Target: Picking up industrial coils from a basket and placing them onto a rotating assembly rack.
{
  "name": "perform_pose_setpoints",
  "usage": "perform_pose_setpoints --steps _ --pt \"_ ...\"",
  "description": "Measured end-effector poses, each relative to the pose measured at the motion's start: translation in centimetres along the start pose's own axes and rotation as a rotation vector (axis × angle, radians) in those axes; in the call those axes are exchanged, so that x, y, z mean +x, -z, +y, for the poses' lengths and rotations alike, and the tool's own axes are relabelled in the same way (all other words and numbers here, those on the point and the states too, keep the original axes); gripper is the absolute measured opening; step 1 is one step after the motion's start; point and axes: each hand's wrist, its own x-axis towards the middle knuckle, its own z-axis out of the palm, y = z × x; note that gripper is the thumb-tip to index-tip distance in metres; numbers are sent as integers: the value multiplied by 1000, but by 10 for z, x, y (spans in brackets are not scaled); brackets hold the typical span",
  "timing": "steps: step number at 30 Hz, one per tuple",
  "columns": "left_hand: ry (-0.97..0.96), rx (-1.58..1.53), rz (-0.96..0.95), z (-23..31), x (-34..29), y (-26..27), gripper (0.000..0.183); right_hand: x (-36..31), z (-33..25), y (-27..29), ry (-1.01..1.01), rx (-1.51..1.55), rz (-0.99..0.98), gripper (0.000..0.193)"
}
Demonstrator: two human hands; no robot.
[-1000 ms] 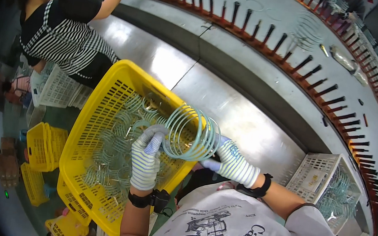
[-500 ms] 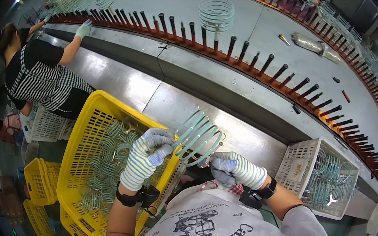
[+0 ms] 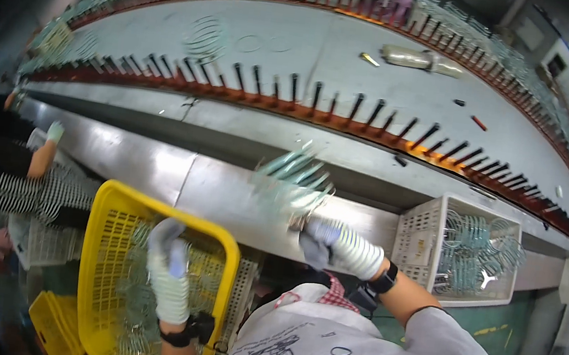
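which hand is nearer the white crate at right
Right. The right hand is apart from the white crate, to its left; the left hand is farther left, over the yellow basket.

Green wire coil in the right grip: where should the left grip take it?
Green wire coil: likely best by its upper-left loops, coming from the left. The right grip holds its lower end, the loops rise free above, and the left grip is on that side. Blur hides single loops.

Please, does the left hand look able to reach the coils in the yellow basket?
Probably yes: the left hand looks empty over the open yellow basket, and nothing visible covers the coils.
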Motion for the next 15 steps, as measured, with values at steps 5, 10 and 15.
perform_pose_setpoints --steps 5,10,15 --pt "121 33 124 -42 -35 28 33 -2 -60 116 784 105 394 25" --pt "220 64 180 -75 -70 63 35 -16 -131 240 1059 -383 1094 23" --pt "331 -46 335 -89 -99 66 36 -3 -126 293 717 -882 1302 30"
